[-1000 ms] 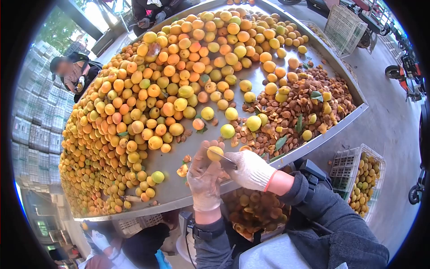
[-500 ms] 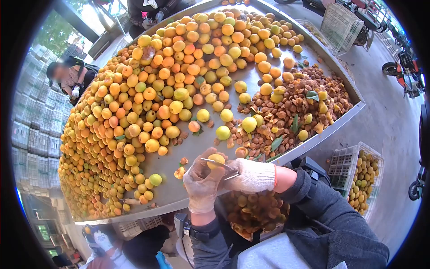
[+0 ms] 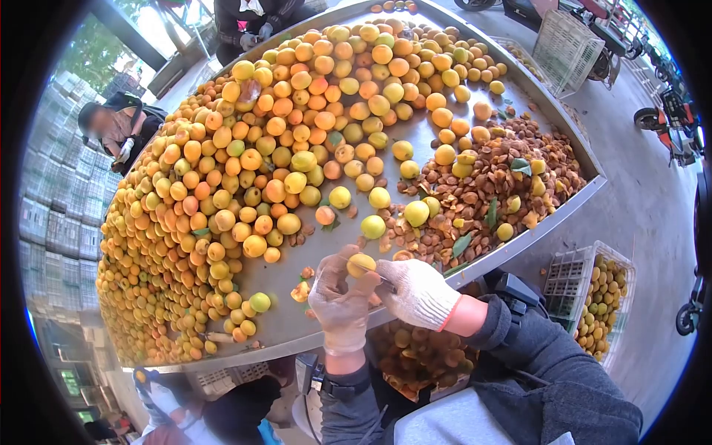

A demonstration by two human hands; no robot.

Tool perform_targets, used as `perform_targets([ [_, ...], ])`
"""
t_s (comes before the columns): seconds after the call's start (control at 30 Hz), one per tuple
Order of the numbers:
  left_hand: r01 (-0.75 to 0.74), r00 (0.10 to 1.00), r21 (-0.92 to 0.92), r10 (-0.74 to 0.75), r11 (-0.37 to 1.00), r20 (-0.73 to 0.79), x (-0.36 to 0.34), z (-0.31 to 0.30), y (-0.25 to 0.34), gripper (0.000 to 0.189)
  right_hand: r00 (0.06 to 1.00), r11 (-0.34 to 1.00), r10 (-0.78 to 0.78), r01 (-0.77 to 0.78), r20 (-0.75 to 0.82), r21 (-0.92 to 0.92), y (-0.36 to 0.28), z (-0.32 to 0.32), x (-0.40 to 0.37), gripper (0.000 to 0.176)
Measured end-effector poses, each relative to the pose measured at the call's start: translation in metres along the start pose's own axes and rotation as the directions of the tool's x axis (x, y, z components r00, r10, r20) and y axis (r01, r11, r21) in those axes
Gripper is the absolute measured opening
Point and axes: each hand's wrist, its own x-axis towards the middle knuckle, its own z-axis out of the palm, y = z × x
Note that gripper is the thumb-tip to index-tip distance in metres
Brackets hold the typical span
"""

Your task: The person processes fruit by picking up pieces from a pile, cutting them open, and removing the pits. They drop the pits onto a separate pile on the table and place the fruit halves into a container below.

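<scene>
My gloved left hand point(image 3: 341, 304) is closed around a yellow-orange apricot point(image 3: 360, 264) between thumb and fingers, just over the table's near edge. My right hand point(image 3: 420, 294), in a white knit glove, grips a small knife point(image 3: 383, 278). Its thin blade points left and meets the lower side of the fruit; most of the handle is hidden in the glove. Beyond my hands a heap of apricots point(image 3: 274, 156) covers the left and far part of the metal table point(image 3: 289, 326). To the right lies a pile of brown pits point(image 3: 475, 193) with torn flesh and some leaves.
Below the table edge, a container of split apricot pieces point(image 3: 419, 348) stands by my lap. A white crate point(image 3: 571, 282) of fruit is on the floor at right. Other people point(image 3: 122, 126) are around the table. Motorbikes point(image 3: 671, 119) are parked at right.
The knife has dropped from across the top of the apricot to its lower side, and my right hand has turned. The fruit shows more fully in my left fingers.
</scene>
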Motion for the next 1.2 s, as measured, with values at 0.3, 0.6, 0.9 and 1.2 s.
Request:
perform_targets([
  [0.3,0.095,0.984,0.134,-0.113,0.986,0.138,0.007,-0.008,0.008,0.044,0.707,0.768,0.215,-0.548,0.674,0.331,-0.021,-0.042,0.019,0.026],
  [0.6,0.108,0.994,-0.085,-0.109,0.990,-0.005,0.023,-0.016,0.002,0.043,0.934,0.894,0.081,-0.223,0.348,0.390,0.008,-0.044,0.014,0.024],
  [0.9,-0.231,0.954,0.409,0.123,0.883,0.273,0.008,0.002,-0.010,0.043,0.984,0.869,0.163,-0.177,0.070,0.462,0.007,-0.035,0.024,0.037],
  [1.2,0.264,0.965,-0.453,-0.229,0.852,0.132,0.012,-0.013,-0.010,0.038,0.928,0.356,0.191,-0.369,0.319,0.859,-0.004,-0.052,0.020,0.013],
])
